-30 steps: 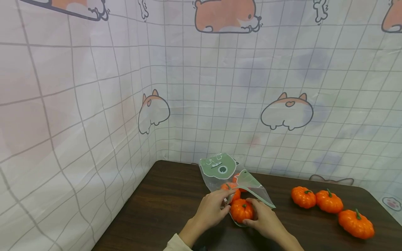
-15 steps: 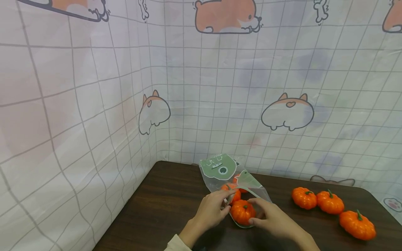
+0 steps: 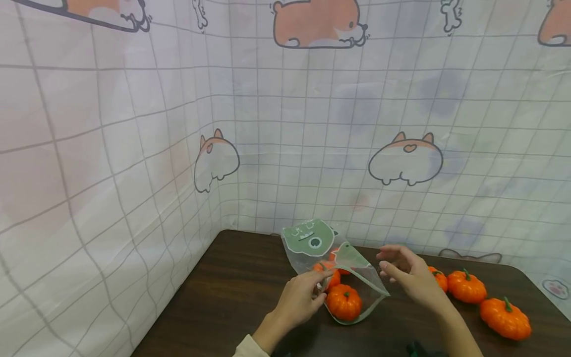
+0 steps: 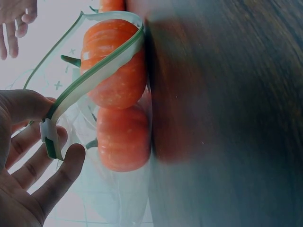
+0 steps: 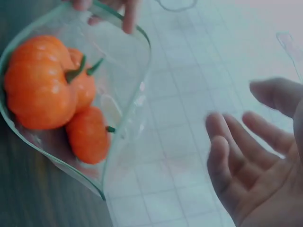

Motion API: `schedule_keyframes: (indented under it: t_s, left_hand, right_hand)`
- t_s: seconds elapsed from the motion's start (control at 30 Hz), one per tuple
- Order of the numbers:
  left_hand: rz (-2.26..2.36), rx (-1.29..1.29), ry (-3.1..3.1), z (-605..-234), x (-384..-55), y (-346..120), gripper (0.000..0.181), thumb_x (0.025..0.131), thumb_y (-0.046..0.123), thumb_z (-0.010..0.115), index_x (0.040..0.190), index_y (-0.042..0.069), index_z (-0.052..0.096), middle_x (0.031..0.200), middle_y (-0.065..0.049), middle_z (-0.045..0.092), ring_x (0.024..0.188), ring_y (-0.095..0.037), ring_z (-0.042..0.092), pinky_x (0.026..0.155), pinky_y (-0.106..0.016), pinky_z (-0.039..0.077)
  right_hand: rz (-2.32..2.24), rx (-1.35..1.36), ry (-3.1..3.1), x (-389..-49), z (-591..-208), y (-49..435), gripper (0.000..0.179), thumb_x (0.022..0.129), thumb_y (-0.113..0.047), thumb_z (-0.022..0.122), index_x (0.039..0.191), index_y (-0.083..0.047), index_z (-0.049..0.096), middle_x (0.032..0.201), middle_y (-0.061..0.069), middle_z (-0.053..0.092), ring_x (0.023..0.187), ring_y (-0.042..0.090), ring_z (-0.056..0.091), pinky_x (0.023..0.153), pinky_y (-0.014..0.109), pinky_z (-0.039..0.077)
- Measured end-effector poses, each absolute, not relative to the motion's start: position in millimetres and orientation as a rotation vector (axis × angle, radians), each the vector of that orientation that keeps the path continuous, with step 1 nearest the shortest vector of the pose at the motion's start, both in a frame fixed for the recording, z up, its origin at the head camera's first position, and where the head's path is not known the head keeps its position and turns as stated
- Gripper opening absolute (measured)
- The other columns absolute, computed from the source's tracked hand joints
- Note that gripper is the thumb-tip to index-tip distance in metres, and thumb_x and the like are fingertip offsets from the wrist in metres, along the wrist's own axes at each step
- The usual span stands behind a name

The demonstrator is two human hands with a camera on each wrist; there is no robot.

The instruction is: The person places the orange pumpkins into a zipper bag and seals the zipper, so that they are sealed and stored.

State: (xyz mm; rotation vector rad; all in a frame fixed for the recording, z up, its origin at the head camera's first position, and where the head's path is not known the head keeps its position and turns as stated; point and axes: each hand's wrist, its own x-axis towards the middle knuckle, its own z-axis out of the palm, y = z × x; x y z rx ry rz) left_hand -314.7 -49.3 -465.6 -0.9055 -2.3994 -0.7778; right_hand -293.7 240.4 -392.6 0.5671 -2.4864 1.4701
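Note:
A clear zip bag (image 3: 309,243) with a green cartoon face lies on the table, its mouth gaping toward me. Just inside the mouth sits an orange toy pumpkin (image 3: 344,303); two more pumpkins, one of them this small one (image 5: 89,135), are deeper in the bag. My left hand (image 3: 300,298) pinches the bag's left rim beside the white zip slider (image 4: 48,130). My right hand (image 3: 418,278) is raised to the right of the bag, fingers relaxed, holding nothing. In the right wrist view, its palm (image 5: 267,179) and spread thumb face the bag opening.
Three more orange pumpkins stand in a row on the right: one partly behind my right hand, a middle one (image 3: 466,286) and a near one (image 3: 505,318). A patterned grid curtain (image 3: 312,124) borders the dark wooden table (image 3: 236,277) at the back and left.
My right hand has let go of the front pumpkin, drawn out of the bag mouth and moved right toward the row of pumpkins. The left hand keeps its grip on the rim.

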Motion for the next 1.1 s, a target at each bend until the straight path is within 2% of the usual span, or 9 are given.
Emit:
schedule_keyframes:
  t_s: [0.1, 0.37, 0.5, 0.6, 0.83, 0.9, 1.0, 1.1]
  left_hand:
    - [-0.789, -0.906, -2.397, -465.2, -315.0, -49.7, 0.060, 0.085, 0.009, 0.077, 0.141, 0.026, 0.063, 0.092, 0.009, 0.070, 0.076, -0.001, 0.065, 0.063, -0.012, 0.046]
    - [-0.806, -0.900, -2.395, -466.9, -314.1, -50.4, 0.058, 0.085, 0.010, 0.079, 0.139, 0.025, 0.064, 0.106, 0.007, 0.074, 0.076, -0.001, 0.065, 0.066, -0.014, 0.048]
    - [-0.795, -0.898, -2.385, -466.8, -313.8, -50.7, 0.057, 0.084, 0.010, 0.079, 0.137, 0.026, 0.066, 0.110, 0.007, 0.075, 0.075, -0.001, 0.064, 0.067, -0.014, 0.049]
    - [-0.786, -0.903, -2.379, -466.8, -314.7, -50.4, 0.056, 0.084, 0.010, 0.080, 0.137, 0.026, 0.066, 0.111, 0.007, 0.075, 0.074, -0.001, 0.063, 0.067, -0.014, 0.049]
    - [-0.796, -0.902, -2.385, -467.2, -315.7, -50.3, 0.056, 0.084, 0.010, 0.080, 0.136, 0.026, 0.066, 0.110, 0.006, 0.075, 0.074, 0.001, 0.062, 0.067, -0.014, 0.049]
    - [-0.792, -0.904, -2.380, -467.4, -315.7, -50.3, 0.055, 0.084, 0.010, 0.080, 0.135, 0.025, 0.067, 0.110, 0.006, 0.075, 0.074, 0.000, 0.063, 0.067, -0.014, 0.049]
    - [-0.794, -0.903, -2.377, -467.5, -315.6, -50.4, 0.055, 0.084, 0.009, 0.080, 0.135, 0.024, 0.067, 0.110, 0.005, 0.075, 0.075, -0.002, 0.064, 0.068, -0.015, 0.050]
    - [-0.802, -0.899, -2.382, -467.9, -315.6, -50.4, 0.055, 0.084, 0.008, 0.080, 0.135, 0.024, 0.067, 0.111, 0.004, 0.075, 0.075, -0.003, 0.064, 0.068, -0.016, 0.050]
  right_hand:
    - [1.473, 0.478, -2.427, -297.7, -390.7, 249.6, 0.041, 0.105, -0.024, 0.059, 0.138, -0.002, 0.051, 0.115, -0.019, 0.062, 0.094, 0.004, 0.068, 0.075, 0.029, 0.057]
    - [1.479, 0.271, -2.389, -309.1, -399.5, 279.5, 0.048, 0.103, -0.032, 0.061, 0.141, -0.003, 0.051, 0.113, -0.032, 0.058, 0.099, -0.010, 0.061, 0.080, 0.019, 0.055]
    - [1.448, 0.163, -2.423, -313.0, -408.5, 296.7, 0.054, 0.102, -0.038, 0.061, 0.143, -0.005, 0.050, 0.114, -0.036, 0.054, 0.100, -0.015, 0.054, 0.082, 0.013, 0.051]
    - [1.434, 0.084, -2.449, -313.3, -414.4, 308.4, 0.058, 0.101, -0.043, 0.061, 0.144, -0.007, 0.048, 0.118, -0.033, 0.051, 0.102, -0.016, 0.050, 0.081, 0.010, 0.048]
    - [1.429, -0.033, -2.480, -314.3, -427.9, 327.5, 0.064, 0.099, -0.045, 0.064, 0.145, -0.005, 0.046, 0.113, -0.036, 0.049, 0.099, -0.017, 0.046, 0.077, 0.010, 0.046]
    - [1.389, -0.054, -2.507, -315.8, -431.4, 331.9, 0.066, 0.099, -0.047, 0.063, 0.146, -0.004, 0.045, 0.117, -0.030, 0.051, 0.101, -0.012, 0.047, 0.077, 0.013, 0.047]
    - [1.352, -0.077, -2.544, -318.1, -435.9, 336.7, 0.070, 0.099, -0.050, 0.061, 0.148, -0.003, 0.043, 0.135, -0.005, 0.055, 0.114, 0.010, 0.052, 0.083, 0.025, 0.048]
    - [1.355, -0.084, -2.564, -319.5, -440.3, 340.3, 0.074, 0.100, -0.050, 0.059, 0.150, 0.001, 0.038, 0.152, 0.022, 0.042, 0.129, 0.035, 0.046, 0.095, 0.044, 0.048]
